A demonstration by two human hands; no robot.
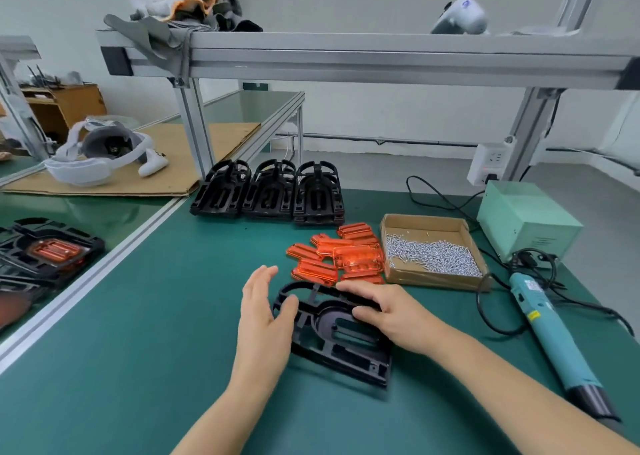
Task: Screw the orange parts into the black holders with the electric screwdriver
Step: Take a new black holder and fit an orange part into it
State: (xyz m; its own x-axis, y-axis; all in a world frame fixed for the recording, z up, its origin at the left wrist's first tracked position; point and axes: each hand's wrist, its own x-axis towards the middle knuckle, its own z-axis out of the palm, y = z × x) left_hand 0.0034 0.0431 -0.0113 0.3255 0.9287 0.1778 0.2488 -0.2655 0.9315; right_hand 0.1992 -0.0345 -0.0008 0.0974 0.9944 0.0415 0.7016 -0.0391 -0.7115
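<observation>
**Both hands on one black holder at the middle of the desk**

Far left I see a finished black plastic holder with an orange part seated in it (52, 252), on the neighbouring surface. On the green-matted desk (138, 350) my left hand (265, 319) lies flat beside the black plastic holder (337, 333), fingers straight and released, the thumb touching its rounded end. My right hand (388, 310) rests on the holder's far edge, fingers curled over the rim and grasping it. Behind stand three stacks of black holders (268, 191). Right of centre lies a loose pile of translucent orange plastic parts (337, 255), just beside an open cardboard box of silver screws (433, 252). Farther right the teal electric screwdriver (550, 330) lies on the desk, untouched, near a pale green power box (526, 219).
</observation>
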